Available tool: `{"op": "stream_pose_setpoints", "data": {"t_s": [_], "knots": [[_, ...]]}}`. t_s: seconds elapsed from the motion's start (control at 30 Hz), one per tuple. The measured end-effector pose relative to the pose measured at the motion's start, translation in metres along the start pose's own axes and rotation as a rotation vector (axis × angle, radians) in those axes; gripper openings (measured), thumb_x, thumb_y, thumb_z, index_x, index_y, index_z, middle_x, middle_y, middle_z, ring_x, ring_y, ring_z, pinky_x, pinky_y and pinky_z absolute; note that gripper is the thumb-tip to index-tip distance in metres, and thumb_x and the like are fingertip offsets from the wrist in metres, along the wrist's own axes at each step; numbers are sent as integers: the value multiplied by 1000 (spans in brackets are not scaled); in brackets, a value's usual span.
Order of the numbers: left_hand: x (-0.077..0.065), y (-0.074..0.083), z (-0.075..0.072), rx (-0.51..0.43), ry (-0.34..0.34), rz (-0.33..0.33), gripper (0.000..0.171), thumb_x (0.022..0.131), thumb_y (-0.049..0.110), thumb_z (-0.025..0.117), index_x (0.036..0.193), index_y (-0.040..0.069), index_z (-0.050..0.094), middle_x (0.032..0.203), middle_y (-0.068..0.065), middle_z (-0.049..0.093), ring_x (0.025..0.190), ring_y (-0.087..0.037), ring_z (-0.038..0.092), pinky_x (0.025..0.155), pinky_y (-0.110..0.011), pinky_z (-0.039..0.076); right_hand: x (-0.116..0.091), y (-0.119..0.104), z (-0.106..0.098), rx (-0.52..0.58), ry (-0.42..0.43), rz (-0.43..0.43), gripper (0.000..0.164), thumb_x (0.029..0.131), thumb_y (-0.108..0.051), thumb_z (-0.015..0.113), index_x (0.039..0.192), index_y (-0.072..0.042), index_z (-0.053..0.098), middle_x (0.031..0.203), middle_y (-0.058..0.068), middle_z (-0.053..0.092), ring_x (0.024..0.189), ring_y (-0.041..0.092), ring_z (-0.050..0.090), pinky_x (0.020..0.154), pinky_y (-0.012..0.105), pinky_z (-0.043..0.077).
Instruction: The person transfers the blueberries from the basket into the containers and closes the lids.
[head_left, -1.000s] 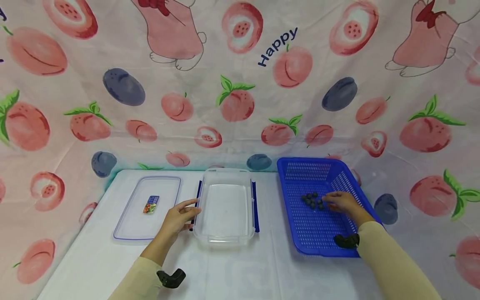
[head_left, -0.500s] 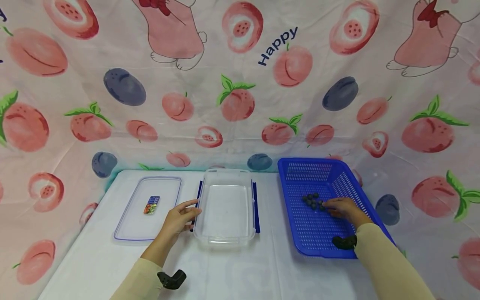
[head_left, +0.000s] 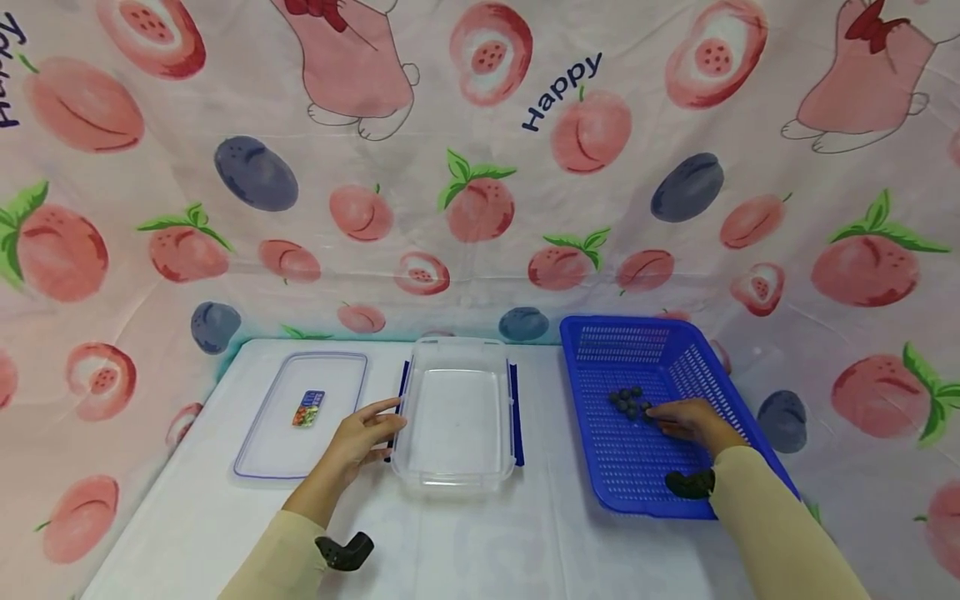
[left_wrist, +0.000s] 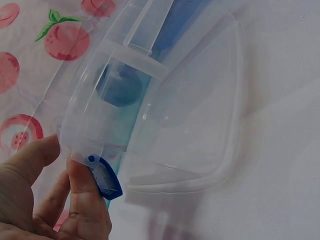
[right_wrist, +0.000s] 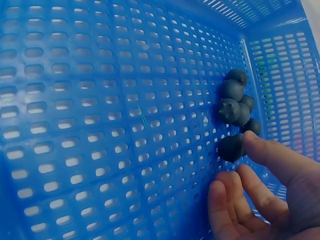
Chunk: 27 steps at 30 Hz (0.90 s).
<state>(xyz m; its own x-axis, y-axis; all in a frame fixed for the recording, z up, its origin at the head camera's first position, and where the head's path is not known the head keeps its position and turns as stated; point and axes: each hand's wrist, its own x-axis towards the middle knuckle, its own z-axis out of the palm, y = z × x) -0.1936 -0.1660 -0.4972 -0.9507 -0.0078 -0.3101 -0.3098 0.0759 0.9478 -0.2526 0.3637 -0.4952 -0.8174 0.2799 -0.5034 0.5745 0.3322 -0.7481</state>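
Note:
In the head view, a clear plastic food container [head_left: 457, 425] with blue side latches stands on the white table. My left hand [head_left: 363, 437] grips its left edge; in the left wrist view, thumb and finger pinch the rim beside a blue latch [left_wrist: 106, 179]. Several dark blueberries [right_wrist: 230, 111] lie clustered in a blue perforated basket [head_left: 592, 467] on the right. My right hand [head_left: 693, 421] reaches into it. One fingertip [right_wrist: 250, 139] touches the nearest blueberry [right_wrist: 230, 148], while the other fingers bend just beside it.
A clear lid [head_left: 262, 450] with a blue rim and a colourful label [head_left: 308, 409] lies left of the container. Behind the table hangs a fruit-print cloth [head_left: 465, 308]. The basket's raised walls surround the right hand.
My right hand has shifted slightly down and left, to the nearest blueberry. The left hand stays on the container's edge. The head view has turned slightly left.

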Motion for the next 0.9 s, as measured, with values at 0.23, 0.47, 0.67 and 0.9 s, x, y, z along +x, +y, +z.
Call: {"op": "stream_pose_setpoints", "data": {"t_s": [0.23, 0.47, 0.67, 0.9], "knots": [[2, 3, 0, -5, -32, -17, 55, 92, 21, 70, 142, 10, 52, 122, -9, 62, 105, -25, 63, 72, -26, 58, 1, 0, -2, -41, -49, 16, 69, 78, -17, 83, 128, 18, 50, 123, 30, 58, 94, 27, 64, 79, 32, 59], [3, 5, -1, -16, -33, -25, 55, 91, 20, 71, 141, 10, 53, 120, -10, 63, 100, -23, 63, 71, -25, 58, 4, -1, 1, 4, 10, 42, 69, 81, -9, 77, 132, 21, 41, 106, 22, 60, 82, 22, 63, 72, 31, 60], [2, 3, -2, -22, -30, -24, 54, 91, 20, 71, 141, 9, 54, 117, -8, 64, 99, -22, 63, 71, -26, 58, 0, -2, 3, 5, 2, 32, 62, 84, -8, 75, 130, 20, 43, 103, 18, 59, 81, 20, 62, 73, 30, 60], [2, 0, -3, -29, -27, -17, 53, 91, 19, 71, 140, 9, 54, 113, -5, 65, 96, -20, 64, 69, -25, 58, -6, -5, 8, 30, 30, 49, 56, 85, -4, 74, 127, 19, 46, 91, 14, 62, 77, 21, 63, 72, 32, 60]]}}
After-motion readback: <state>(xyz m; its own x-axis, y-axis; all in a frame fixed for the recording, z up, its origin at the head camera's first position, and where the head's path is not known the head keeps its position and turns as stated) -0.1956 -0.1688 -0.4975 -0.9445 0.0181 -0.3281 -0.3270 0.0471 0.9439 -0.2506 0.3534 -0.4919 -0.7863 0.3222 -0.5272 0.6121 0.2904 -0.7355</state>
